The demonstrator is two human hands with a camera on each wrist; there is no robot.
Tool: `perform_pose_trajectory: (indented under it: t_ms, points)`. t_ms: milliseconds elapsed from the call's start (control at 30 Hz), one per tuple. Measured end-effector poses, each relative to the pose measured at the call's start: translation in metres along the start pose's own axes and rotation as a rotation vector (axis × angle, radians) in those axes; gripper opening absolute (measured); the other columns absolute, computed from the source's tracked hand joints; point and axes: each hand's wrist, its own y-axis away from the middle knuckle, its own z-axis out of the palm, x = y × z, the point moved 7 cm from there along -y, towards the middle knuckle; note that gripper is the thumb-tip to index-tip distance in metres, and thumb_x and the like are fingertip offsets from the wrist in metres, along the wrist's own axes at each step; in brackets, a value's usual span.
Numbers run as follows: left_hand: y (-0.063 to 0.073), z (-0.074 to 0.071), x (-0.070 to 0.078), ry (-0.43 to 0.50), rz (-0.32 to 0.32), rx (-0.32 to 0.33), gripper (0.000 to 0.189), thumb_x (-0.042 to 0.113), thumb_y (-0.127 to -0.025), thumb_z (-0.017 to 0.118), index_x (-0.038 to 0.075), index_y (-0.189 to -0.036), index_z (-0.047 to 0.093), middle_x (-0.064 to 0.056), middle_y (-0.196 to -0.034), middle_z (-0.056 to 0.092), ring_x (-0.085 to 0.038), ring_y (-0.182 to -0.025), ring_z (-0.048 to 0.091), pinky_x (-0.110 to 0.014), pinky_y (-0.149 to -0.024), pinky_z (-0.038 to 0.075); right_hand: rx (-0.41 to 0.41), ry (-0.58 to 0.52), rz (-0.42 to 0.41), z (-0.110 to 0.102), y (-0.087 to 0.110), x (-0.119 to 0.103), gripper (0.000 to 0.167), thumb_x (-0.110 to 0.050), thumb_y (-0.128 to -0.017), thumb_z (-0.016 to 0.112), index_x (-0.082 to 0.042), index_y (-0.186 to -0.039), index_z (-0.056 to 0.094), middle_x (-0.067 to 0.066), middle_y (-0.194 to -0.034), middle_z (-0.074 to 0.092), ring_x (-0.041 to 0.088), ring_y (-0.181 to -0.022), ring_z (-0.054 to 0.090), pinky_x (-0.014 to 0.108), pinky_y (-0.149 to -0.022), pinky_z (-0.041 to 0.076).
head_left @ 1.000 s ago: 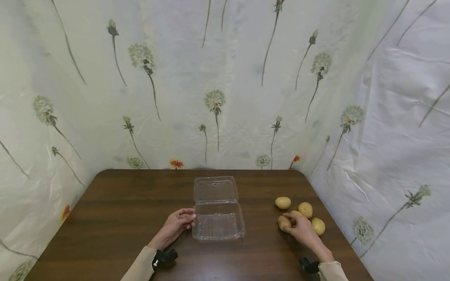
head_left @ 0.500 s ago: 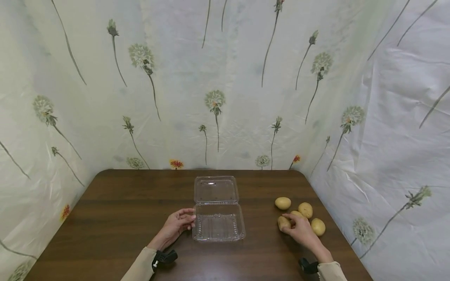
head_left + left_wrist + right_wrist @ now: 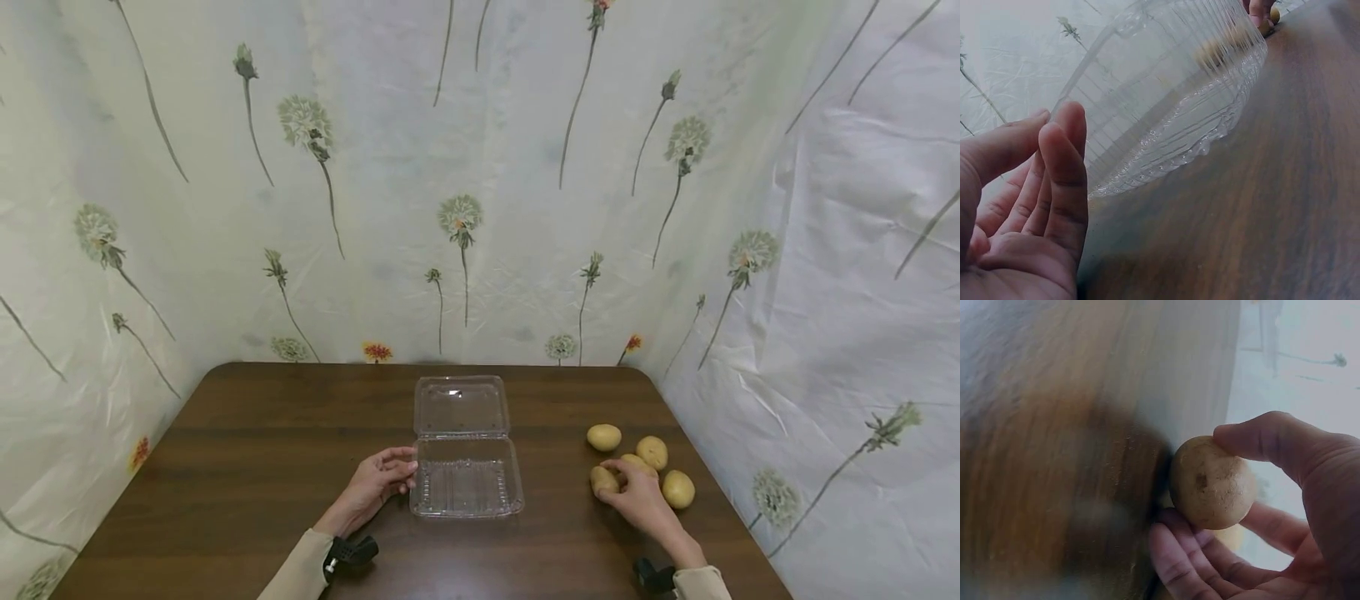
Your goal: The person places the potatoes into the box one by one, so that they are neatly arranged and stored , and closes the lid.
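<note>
A clear plastic clamshell container (image 3: 467, 497) lies with its lid (image 3: 461, 407) folded back on the brown table. At its left side, my left hand (image 3: 367, 490) pinches the rim between thumb and fingers, as the left wrist view shows up close. My right hand (image 3: 647, 505) grips a small yellow potato (image 3: 1213, 482) with the thumb on one side and fingers on the other. That potato sits at or just above the tabletop; the exact gap cannot be told. Another potato (image 3: 637, 464) is partly hidden behind the right hand.
More potatoes lie around the right hand: one potato (image 3: 603, 437) behind it, one (image 3: 652, 452) farther right and one (image 3: 678, 489) beside the wrist side. The wooden table (image 3: 262, 467) ends at a flower-printed curtain (image 3: 510, 250) at the back and sides.
My right hand and the potato in it have shifted slightly left, uncovering more of the potato behind. The left hand stays at the container's rim.
</note>
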Motion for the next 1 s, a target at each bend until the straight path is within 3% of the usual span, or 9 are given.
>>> perform_pose_trajectory:
  t_ms: [333,733,900,1000]
  points:
    - [0.0010,0.0012,0.0009,-0.002,-0.001,-0.027,0.052,0.011,-0.092,0.064,-0.010,-0.133,0.041,0.001,-0.088,0.068,-0.009,-0.073,0.065,-0.020,-0.064,0.050,-0.010,0.027,0.051,0.0027,-0.0006,0.0039,0.042,-0.026,-0.082,0.076,-0.007,-0.117,0.064,0.008,-0.107,0.068,0.016,-0.085,0.059,0.030,-0.068,0.046]
    - [0.0009,-0.0002,-0.0003,-0.004,0.005,-0.031,0.049,0.010,-0.093,0.063,-0.009,-0.133,0.042,0.001,-0.088,0.068,-0.009,-0.073,0.065,-0.020,-0.064,0.050,0.045,-0.005,0.031,0.0009,-0.0019,0.0024,0.043,-0.027,-0.083,0.074,-0.008,-0.120,0.063,0.010,-0.115,0.065,0.022,-0.094,0.063,0.046,-0.085,0.044]
    - [0.0009,-0.0004,-0.0012,-0.003,0.002,-0.031,0.047,0.008,-0.094,0.062,-0.009,-0.132,0.042,0.001,-0.087,0.068,-0.009,-0.072,0.065,-0.020,-0.064,0.050,0.082,-0.038,0.029,-0.0006,-0.0022,-0.0014,0.046,-0.027,-0.084,0.073,-0.008,-0.124,0.061,0.012,-0.116,0.066,0.023,-0.095,0.065,0.045,-0.084,0.049]
    - [-0.0001,-0.0006,-0.0008,0.002,0.002,-0.027,0.046,0.008,-0.093,0.062,-0.009,-0.132,0.042,0.002,-0.086,0.068,-0.009,-0.072,0.065,-0.020,-0.063,0.050,0.114,-0.053,0.024,-0.0030,-0.0044,-0.0051,0.046,-0.026,-0.084,0.074,-0.008,-0.124,0.061,0.013,-0.113,0.067,0.024,-0.093,0.067,0.047,-0.089,0.047]
